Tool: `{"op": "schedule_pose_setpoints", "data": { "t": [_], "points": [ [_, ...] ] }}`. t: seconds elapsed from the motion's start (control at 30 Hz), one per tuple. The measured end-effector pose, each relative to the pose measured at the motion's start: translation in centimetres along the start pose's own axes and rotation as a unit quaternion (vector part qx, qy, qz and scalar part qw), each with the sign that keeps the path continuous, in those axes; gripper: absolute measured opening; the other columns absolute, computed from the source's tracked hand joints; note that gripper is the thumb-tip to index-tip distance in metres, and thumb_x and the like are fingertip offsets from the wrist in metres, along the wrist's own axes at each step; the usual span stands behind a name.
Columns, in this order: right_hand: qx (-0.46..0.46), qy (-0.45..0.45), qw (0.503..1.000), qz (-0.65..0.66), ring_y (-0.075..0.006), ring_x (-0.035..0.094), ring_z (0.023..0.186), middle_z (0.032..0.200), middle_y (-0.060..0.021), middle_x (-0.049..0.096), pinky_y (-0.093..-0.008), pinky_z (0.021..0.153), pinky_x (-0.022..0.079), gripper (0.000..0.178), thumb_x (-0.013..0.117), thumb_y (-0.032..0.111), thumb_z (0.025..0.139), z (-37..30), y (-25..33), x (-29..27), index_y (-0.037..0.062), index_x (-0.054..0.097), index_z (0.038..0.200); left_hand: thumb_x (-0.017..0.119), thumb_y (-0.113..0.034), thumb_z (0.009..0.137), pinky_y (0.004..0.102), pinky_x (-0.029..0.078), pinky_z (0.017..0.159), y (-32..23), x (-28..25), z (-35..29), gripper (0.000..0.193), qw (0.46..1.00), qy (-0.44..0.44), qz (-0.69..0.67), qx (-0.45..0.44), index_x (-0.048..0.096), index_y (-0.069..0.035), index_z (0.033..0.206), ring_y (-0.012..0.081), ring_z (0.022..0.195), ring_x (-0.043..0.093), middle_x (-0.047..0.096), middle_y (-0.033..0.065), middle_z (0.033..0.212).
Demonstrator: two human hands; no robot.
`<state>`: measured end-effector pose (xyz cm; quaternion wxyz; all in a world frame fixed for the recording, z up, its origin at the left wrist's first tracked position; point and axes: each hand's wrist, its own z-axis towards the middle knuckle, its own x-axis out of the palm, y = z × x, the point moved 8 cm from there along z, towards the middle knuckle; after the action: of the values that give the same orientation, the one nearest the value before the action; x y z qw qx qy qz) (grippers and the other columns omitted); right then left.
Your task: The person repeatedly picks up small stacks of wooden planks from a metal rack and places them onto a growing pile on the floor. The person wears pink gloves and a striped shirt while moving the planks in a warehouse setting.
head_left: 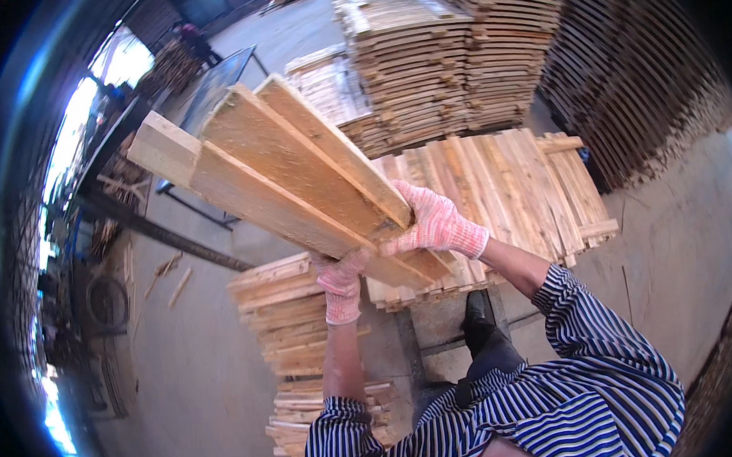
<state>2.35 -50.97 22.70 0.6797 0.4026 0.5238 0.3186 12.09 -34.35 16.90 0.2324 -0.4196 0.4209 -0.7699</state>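
Several wooden boards [273,163] are held up in a bundle before me, their far ends pointing to the upper left. My left hand [341,285], in a pink and white knit glove, grips the bundle from below at its near left side. On the other side my right hand [437,221], gloved alike, is closed around the right edge near the close end. The fingers of both hands are partly hidden by the wood. Beneath the bundle and to its right lies a wide layer of planks [495,182] set side by side on a low stack.
Left of my legs stands a lower stack of boards [292,313]. Tall layered lumber stacks [412,71] rise at the back, with another dark stack [629,70] at right. A metal-framed table [213,88] stands far left. Scraps [179,287] lie on the concrete floor [200,366].
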Motion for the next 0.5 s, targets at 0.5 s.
{"op": "schedule_pose_setpoints", "data": {
  "t": [0.5],
  "points": [
    [0.197, -0.022, 0.979, 0.046, -0.0344, 0.042, 0.144, 0.155, -0.0295, 0.039, -0.0389, 0.118, 0.035, 0.129, 0.087, 0.056, 0.070, -3.8, -20.3, -7.4, -0.0022, 0.015, 0.160, 0.088, -0.023, 0.072, 0.0379, 0.057, 0.091, 14.7, 10.1, 6.5, 0.075, 0.960, 0.195, 0.138, -0.143, 0.052, -0.005, 0.136, 0.0216, 0.102, 0.067, 0.067, 0.0063, 0.115]
  ]
}}
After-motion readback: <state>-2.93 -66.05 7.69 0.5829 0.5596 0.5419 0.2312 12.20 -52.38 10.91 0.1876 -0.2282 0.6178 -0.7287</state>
